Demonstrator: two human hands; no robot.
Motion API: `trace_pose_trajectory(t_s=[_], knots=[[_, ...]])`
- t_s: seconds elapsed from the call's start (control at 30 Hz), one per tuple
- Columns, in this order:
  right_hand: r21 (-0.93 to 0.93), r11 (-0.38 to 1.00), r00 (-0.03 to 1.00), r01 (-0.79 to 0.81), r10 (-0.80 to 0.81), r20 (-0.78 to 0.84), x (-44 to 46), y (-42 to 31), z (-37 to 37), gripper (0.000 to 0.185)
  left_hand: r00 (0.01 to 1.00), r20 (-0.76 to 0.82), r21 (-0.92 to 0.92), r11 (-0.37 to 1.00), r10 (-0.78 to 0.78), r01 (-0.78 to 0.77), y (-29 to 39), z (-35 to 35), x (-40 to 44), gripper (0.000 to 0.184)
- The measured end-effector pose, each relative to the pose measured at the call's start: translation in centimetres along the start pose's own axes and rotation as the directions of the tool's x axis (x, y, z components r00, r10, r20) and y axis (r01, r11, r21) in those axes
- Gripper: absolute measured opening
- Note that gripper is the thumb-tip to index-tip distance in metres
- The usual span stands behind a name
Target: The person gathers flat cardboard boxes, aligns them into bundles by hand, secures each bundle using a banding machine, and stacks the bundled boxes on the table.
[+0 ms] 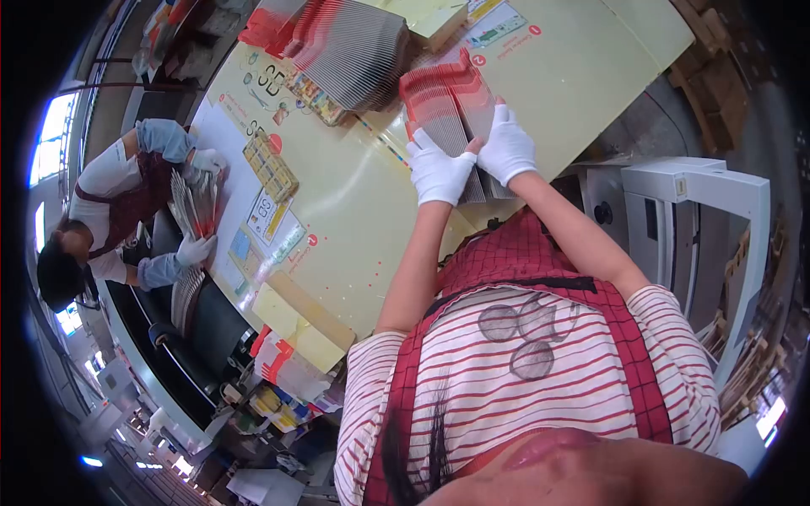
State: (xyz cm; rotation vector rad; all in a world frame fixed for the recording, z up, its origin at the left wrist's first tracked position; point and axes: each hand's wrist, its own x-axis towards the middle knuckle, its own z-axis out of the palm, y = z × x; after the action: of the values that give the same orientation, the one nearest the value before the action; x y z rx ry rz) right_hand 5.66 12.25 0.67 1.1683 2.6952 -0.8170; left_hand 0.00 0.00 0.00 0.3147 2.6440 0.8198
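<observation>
Two gloved hands on one stack: left hand [440,174] and right hand [509,150] close in from either side of a stack of cards [434,110] on the table [582,93], thumbs nearly meeting above it. Progress, as judged: cards gathered, edges uneven, so evening up seems unfinished. Beside it lies a larger pile of cards [359,55], untouched by these hands; whether sorted or waiting, cannot tell. Gloves cover the stack's sides; card count unreadable. Larger pile cut off at top. Co-worker's bundle [192,202] too small to make out.
</observation>
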Motion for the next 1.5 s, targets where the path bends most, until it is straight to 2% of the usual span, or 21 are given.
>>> trace_pose_trajectory(t_s=[0.07,0.17,0.3,0.4,0.43,0.5,0.57,0.6,0.63,0.7,0.8,0.83,0.9,1.03,1.13,1.2,1.23,1.33,1.43,1.47,1.5], knots=[[-0.014,1.000,1.000,0.000,0.000,0.010,0.2,-0.8,-0.7,0.090,0.999,-0.022,-0.027,0.999,0.042,-0.042,-0.8,-0.7,0.9,0.100],[-0.015,0.998,0.994,0.054,-0.053,0.093,1.7,4.0,-2.2,0.078,0.991,0.101,0.068,0.995,-0.086,0.079,-0.1,-2.2,-0.3,0.098],[-0.105,0.990,0.993,0.092,-0.099,-0.064,0.1,5.2,-8.2,0.064,0.998,-0.047,0.155,0.987,-0.029,0.035,-0.4,0.2,1.1,0.093],[-0.234,0.972,0.999,0.034,-0.042,-0.031,1.2,8.5,-5.3,0.061,1.000,0.001,0.133,0.991,0.013,-0.013,-1.5,0.1,1.7,0.076],[-0.261,0.965,1.000,0.011,-0.016,-0.017,1.6,8.9,-5.0,0.059,0.999,0.034,-0.056,0.998,0.027,-0.025,-2.8,-0.5,2.0,0.069],[-0.196,0.981,1.000,-0.008,0.009,0.006,2.5,9.8,-6.7,0.059,0.995,0.073,-0.410,0.911,0.075,-0.039,-5.3,-2.4,2.5,0.056],[0.018,1.000,1.000,0.011,-0.011,0.019,3.2,12.2,-7.6,0.058,0.972,0.229,-0.727,0.674,0.058,0.131,-4.8,-4.5,0.7,0.049],[0.380,0.925,0.999,-0.021,0.006,0.041,3.5,15.2,-6.8,0.057,0.954,0.282,-0.812,0.555,0.098,0.183,-5.7,-4.5,0.1,0.052],[0.686,0.726,0.997,-0.059,0.015,0.070,3.9,17.3,-6.0,0.057,0.933,0.328,-0.874,0.421,0.148,0.241,-6.2,-4.4,-0.5,0.055],[0.824,0.555,0.992,-0.114,0.020,0.124,1.6,17.3,-8.6,0.053,0.916,0.363,-0.896,0.332,0.169,0.294,-6.0,-3.4,-1.2,0.059],[0.931,0.313,0.979,-0.186,-0.024,0.204,0.0,18.0,-9.7,0.052,0.891,0.397,-0.901,0.276,0.219,0.334,-7.7,1.4,-0.3,0.057],[0.947,0.238,0.972,-0.214,-0.041,0.230,-0.7,18.7,-9.4,0.053,0.885,0.440,-0.880,0.272,0.154,0.390,-9.4,4.1,0.1,0.057],[0.951,0.254,0.982,-0.177,-0.024,0.189,-0.9,18.8,-8.0,0.054,0.864,0.503,-0.837,0.263,0.022,0.480,-12.4,8.2,1.8,0.058],[0.934,0.090,0.927,-0.345,-0.121,0.354,-0.6,18.1,-4.6,0.050,0.893,0.390,-0.917,0.011,0.224,0.398,-8.6,0.6,-1.1,0.056],[0.904,0.112,0.904,-0.412,-0.075,0.421,-0.1,17.2,1.2,0.044,0.786,0.377,-0.883,-0.066,0.490,0.464,-4.3,-4.0,-1.7,0.053],[0.890,0.215,0.913,-0.401,0.020,0.407,-0.6,15.8,2.0,0.035,0.788,0.406,-0.889,0.000,0.464,0.458,-1.7,-2.4,-1.1,0.051],[0.892,0.088,0.896,-0.443,0.003,0.445,0.3,16.5,3.8,0.033,0.783,0.419,-0.890,0.036,0.459,0.454,-0.2,-1.2,-0.8,0.049],[0.780,-0.316,0.839,-0.539,-0.122,0.530,2.4,19.5,7.7,0.026,0.629,0.634,-0.714,0.028,0.449,0.700,1.5,3.5,-0.9,0.045],[0.885,0.134,0.893,-0.447,0.120,0.433,-0.2,16.7,4.5,0.030,0.769,0.632,-0.746,0.341,0.094,0.572,-0.9,8.3,-1.6,0.041],[0.881,0.266,0.918,-0.392,0.048,0.395,-0.4,17.4,4.7,0.037,0.787,0.602,-0.778,0.318,0.134,0.541,-1.3,8.2,-1.8,0.038],[0.890,0.154,0.895,-0.428,-0.061,0.441,-0.2,18.0,4.0,0.045,0.807,0.576,-0.791,0.337,0.129,0.510,-0.9,8.4,-1.6,0.037]])
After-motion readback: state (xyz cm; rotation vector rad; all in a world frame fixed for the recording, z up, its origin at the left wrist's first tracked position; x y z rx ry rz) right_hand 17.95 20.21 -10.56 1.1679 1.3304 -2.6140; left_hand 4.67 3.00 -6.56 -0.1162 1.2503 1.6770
